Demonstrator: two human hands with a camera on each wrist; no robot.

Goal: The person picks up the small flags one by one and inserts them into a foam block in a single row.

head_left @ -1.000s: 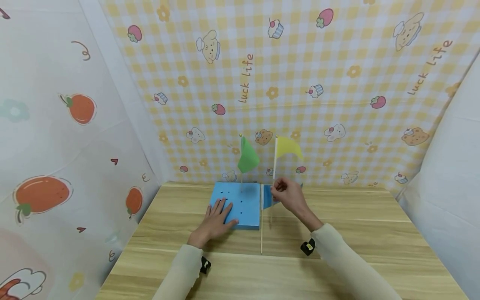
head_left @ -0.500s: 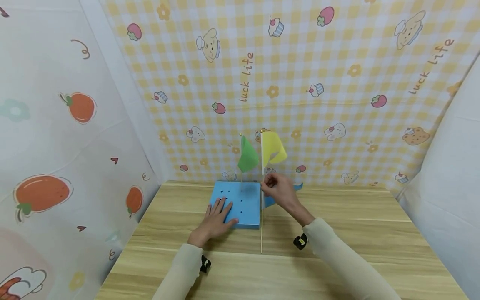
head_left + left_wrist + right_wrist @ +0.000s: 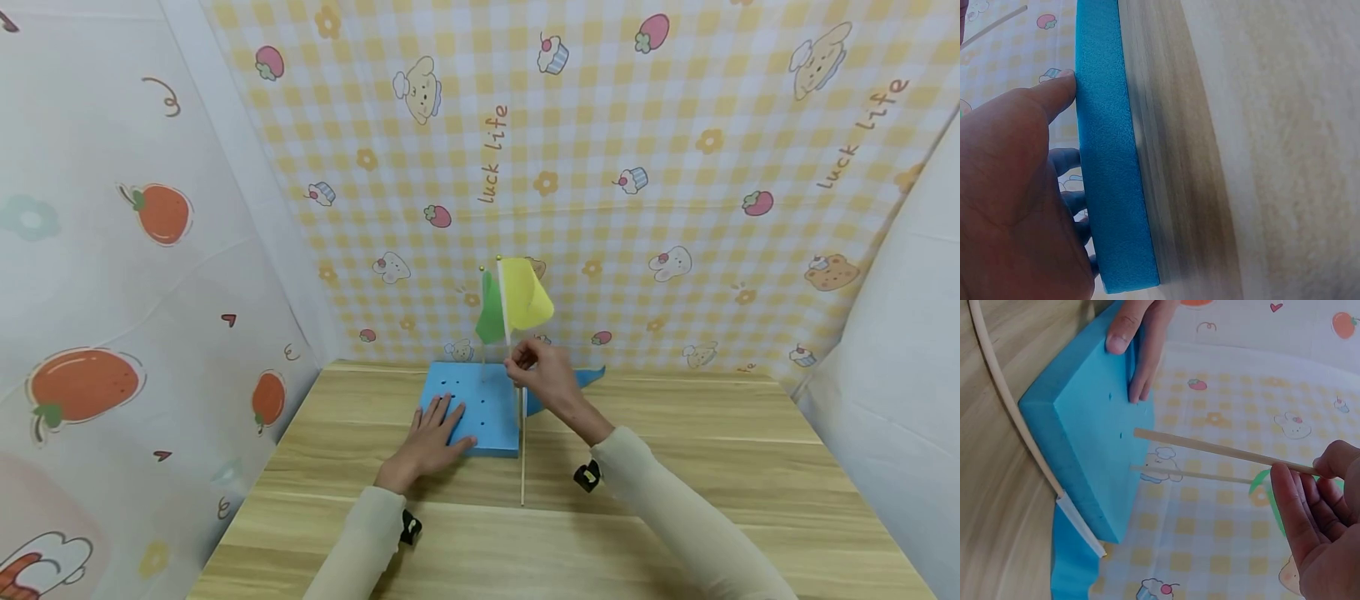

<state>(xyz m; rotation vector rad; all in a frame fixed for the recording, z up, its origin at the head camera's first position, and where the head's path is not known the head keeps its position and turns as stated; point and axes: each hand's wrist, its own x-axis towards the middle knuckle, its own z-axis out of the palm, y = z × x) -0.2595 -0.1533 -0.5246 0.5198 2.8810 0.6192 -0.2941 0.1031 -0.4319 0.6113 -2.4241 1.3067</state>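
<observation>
My left hand [image 3: 431, 437] lies flat with spread fingers on a blue foam block [image 3: 498, 417] that has several small holes in its top. Above the block's right side, my right hand [image 3: 551, 375] pinches the wooden stick of a yellow flag [image 3: 525, 296] between thumb and fingers. In the right wrist view the lower end of that stick [image 3: 1210, 447] hangs just apart from the foam, near a hole. A green flag [image 3: 491, 312] stands upright in the block, partly hidden behind the yellow one. In the left wrist view, the thumb and fingertips of the left hand [image 3: 1016, 187] touch the block's top.
A blue flag [image 3: 588, 377] lies on the wooden table [image 3: 675, 500] along the block's right edge, its stick [image 3: 522, 467] pointing toward the person. A checked cloth [image 3: 600, 125] hangs behind the table. Printed white cloth [image 3: 97, 275] closes off the left side.
My right hand has carried the yellow flag leftward, from over the blue flag to over the foam block. The left hand and block have stayed in place.
</observation>
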